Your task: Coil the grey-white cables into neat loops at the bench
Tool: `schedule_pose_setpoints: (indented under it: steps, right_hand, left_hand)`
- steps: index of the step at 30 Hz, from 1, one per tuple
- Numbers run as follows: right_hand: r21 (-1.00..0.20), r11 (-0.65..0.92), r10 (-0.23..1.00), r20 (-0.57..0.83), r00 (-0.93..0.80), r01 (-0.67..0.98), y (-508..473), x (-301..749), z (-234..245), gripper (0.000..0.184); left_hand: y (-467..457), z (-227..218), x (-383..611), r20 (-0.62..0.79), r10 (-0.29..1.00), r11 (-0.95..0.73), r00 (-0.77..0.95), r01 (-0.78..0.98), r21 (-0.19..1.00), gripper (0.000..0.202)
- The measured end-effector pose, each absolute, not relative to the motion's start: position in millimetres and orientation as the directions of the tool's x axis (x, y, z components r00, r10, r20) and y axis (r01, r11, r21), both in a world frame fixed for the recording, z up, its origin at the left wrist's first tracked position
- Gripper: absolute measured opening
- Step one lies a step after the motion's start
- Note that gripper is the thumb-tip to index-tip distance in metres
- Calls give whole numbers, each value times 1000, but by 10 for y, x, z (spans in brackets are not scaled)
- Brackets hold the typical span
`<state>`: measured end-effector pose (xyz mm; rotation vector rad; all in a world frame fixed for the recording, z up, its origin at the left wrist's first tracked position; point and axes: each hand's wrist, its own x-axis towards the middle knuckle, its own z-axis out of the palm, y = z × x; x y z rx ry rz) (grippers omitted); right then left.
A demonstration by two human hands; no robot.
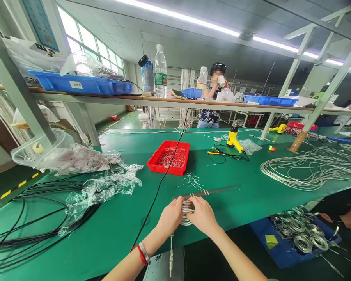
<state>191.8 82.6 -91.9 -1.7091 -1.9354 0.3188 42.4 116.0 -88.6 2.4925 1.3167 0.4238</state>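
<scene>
Both my hands close round a small coil of grey cable [186, 221] near the table's front edge. My left hand [172, 215] grips the coil's left side, and my right hand [202, 214] grips its right side. From the coil, a cable end with a metal connector [171, 259] hangs down past the edge. Just beyond my fingers lies a dark flat strip [219, 190], with a few short pale pieces across it. Loose thin wires [194, 180] lie behind the strip.
A red tray [167, 170] holds thin wires; a black cord [160, 181] crosses it. Black cables [84, 218] and plastic film [128, 175] lie left. A yellow heat gun [233, 138] and long grey cables [276, 181] are right. A blue bin [276, 261] of coils stands below. A person [210, 116] stands beyond the shelf.
</scene>
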Motion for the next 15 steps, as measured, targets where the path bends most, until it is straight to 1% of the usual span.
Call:
schedule_pose_setpoints:
  steps: [3, 6, 7, 9, 11, 13, 15]
  right_hand:
    - [-508, 165, 974, 218, -59, 846, 822, 1896, -991, 19]
    - [-551, 147, 983, 173, -59, 821, 813, 1860, -1072, 21]
    - [-577, 139, 986, 156, -58, 805, 814, 1857, -1080, 23]
    - [-644, 111, 993, 107, -54, 757, 827, 1878, -1051, 24]
    - [-729, 67, 998, 35, -61, 681, 854, 1945, -956, 32]
    - [-818, 22, 992, -52, -112, 575, 880, 2051, -806, 40]
    - [-886, -21, 970, -130, -206, 463, 890, 2169, -630, 39]
  left_hand:
    - [1128, -884, 423, 130, 837, -535, 532, 743, 402, 30]
    - [1114, -860, 451, 119, 834, -537, 538, 747, 392, 21]
    - [1122, -843, 462, 112, 833, -538, 541, 748, 389, 22]
    - [1159, -792, 482, 94, 830, -538, 550, 743, 398, 31]
    - [1218, -711, 499, 80, 833, -524, 548, 734, 432, 41]
    - [1282, -604, 517, 76, 839, -504, 539, 715, 485, 41]
    - [1333, -484, 542, 76, 838, -490, 540, 685, 539, 36]
